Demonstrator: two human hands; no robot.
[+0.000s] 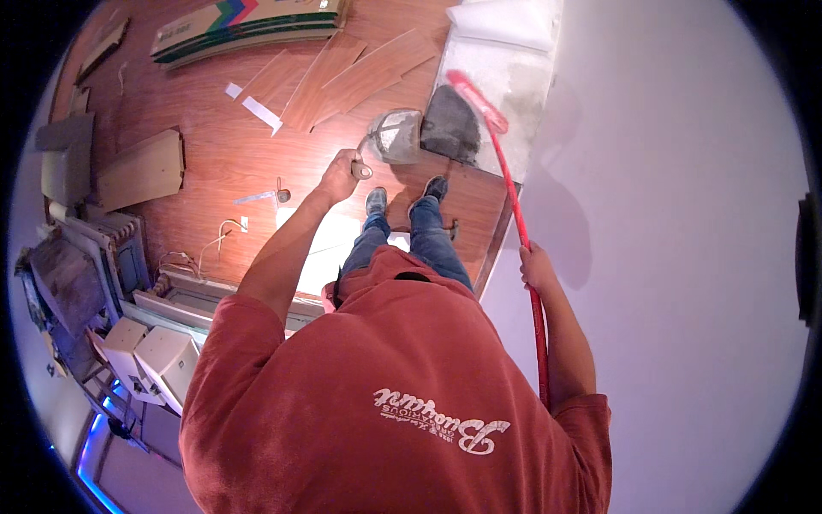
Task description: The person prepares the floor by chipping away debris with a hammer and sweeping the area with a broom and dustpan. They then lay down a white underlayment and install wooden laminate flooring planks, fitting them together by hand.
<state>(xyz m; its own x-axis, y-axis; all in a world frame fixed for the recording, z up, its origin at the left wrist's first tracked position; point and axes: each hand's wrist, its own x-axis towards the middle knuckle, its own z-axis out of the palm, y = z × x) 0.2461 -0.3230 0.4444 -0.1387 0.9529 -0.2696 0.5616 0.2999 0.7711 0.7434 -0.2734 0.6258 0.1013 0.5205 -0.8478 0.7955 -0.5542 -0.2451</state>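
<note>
My left hand (342,176) is closed round the handle of a grey dustpan (396,147), which is held out in front of my feet with light material showing in it. My right hand (533,267) grips the long red handle of a broom (509,188); its pink-red head (478,103) is up at the right, over a pale, dusty strip (522,146) along the wall. A dark grey patch (449,127) lies on that strip just right of the dustpan; whether it is a mat or a stain I cannot tell.
Wood-look floor (240,154) holds loose planks (377,73), long flat boxes (248,26), cardboard (137,167), a tape measure (282,196) and cables (218,244). Stacked panels (116,248) and white boxes (163,360) line the lower left. A white wall (676,257) runs along the right.
</note>
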